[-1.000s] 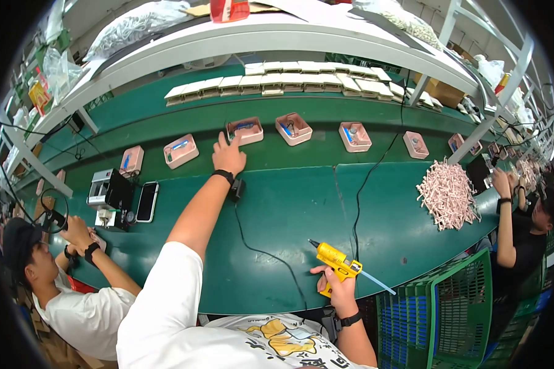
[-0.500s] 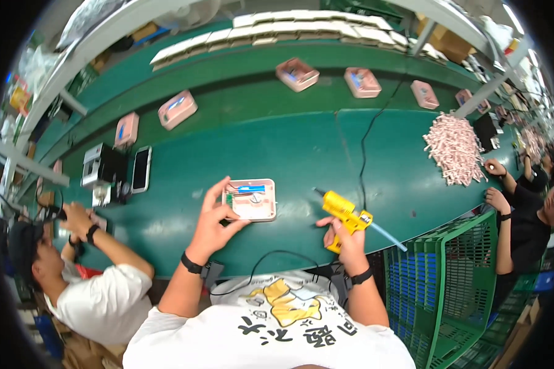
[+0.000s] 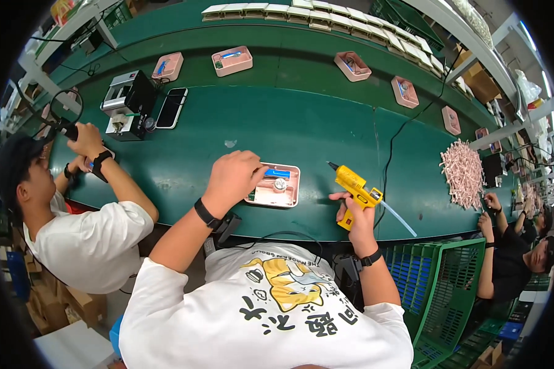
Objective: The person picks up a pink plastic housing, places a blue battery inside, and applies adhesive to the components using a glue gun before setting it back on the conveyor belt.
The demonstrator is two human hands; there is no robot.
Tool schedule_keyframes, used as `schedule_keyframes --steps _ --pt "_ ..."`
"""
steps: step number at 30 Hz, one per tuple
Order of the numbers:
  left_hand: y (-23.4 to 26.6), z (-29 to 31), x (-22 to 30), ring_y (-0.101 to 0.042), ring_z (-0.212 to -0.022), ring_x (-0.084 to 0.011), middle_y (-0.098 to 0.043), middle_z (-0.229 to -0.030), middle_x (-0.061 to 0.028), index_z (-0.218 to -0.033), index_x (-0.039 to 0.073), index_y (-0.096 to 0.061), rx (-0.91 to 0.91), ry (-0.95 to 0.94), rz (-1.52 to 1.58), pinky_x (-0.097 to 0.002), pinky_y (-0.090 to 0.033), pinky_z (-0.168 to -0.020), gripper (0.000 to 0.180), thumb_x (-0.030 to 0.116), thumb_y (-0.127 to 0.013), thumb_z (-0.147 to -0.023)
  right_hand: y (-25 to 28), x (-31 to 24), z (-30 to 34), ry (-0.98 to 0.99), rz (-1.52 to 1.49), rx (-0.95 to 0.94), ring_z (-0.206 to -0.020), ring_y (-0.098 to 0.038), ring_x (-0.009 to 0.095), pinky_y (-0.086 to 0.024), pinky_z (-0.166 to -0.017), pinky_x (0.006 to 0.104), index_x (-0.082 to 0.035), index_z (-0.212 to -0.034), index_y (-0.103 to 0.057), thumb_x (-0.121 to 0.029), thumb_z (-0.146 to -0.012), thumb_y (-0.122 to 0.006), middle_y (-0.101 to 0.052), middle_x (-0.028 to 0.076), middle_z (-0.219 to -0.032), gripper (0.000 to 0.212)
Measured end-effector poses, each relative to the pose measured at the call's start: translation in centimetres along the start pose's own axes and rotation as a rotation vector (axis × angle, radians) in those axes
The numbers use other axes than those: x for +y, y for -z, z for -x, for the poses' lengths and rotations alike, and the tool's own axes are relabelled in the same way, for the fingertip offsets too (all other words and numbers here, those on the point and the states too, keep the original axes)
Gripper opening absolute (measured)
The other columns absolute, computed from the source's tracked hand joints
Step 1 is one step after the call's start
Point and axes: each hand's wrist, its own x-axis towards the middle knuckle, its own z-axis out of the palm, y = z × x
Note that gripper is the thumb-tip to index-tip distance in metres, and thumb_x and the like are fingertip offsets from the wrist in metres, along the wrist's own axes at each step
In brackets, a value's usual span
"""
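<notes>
A long green surface (image 3: pixel 314 129) fills the room in front of me, curving away to both sides, with people seated along it. I take the pink tray (image 3: pixel 274 186) just before me as my landmark. Beyond it, further up the surface, more pink trays (image 3: pixel 231 60) sit in a spaced row, and behind those runs a line of pale boxes (image 3: pixel 301 12). Far right of the tray lies a heap of pale sticks (image 3: pixel 463 172), where another person's hand (image 3: pixel 490 201) works. Left of the tray and further back stands a small black-and-white machine (image 3: pixel 127 101) with a phone (image 3: pixel 172 107) beside it; a person in a white shirt (image 3: pixel 83 237) sits at that end. Below right of the tray is a green basket (image 3: pixel 452 289).

My left hand (image 3: pixel 234 178) rests on the tray's left edge, fingers curled over it, holding it steady. My right hand (image 3: pixel 351 212), just right of the tray, is closed around the grip of a yellow glue gun (image 3: pixel 354 184), its nozzle aimed at the tray but not touching it.

The tray holds a blue part and a small round piece; I judge the gluing has not yet begun, so the glue and passing the tray on remain.
</notes>
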Motion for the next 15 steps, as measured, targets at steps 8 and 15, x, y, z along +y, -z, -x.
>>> schedule_keyframes --steps 8,15 --pt "1.7 -0.7 -0.3 -0.076 -0.098 -0.0283 -0.082 -0.113 -0.0118 -0.088 0.001 -0.071 -0.089 -0.057 0.219 -0.0394 -0.062 -0.085 0.021 0.014 -0.087 -0.094 -2.5 -0.3 -0.6 -0.062 -0.05 -0.101 -0.07 -0.065 0.015 -0.056 -0.068 0.0308 -0.004 -0.123 -0.064 -0.018 -0.108 -0.065 -0.078 0.022 -0.119 0.02" --pt "-4.5 3.1 0.2 -0.076 -0.105 -0.0193 -0.078 -0.123 -0.0182 -0.104 0.0 -0.06 0.282 0.331 0.91 -0.0347 -0.061 -0.092 0.016 0.005 -0.075 -0.107 -5.1 -1.8 -1.7 -0.183 0.32 -0.242 -0.077 -0.069 0.016 -0.06 -0.074 0.0348 -0.002 -0.134 -0.071 -0.024 -0.106 -0.073 -0.079 0.011 -0.117 0.036"
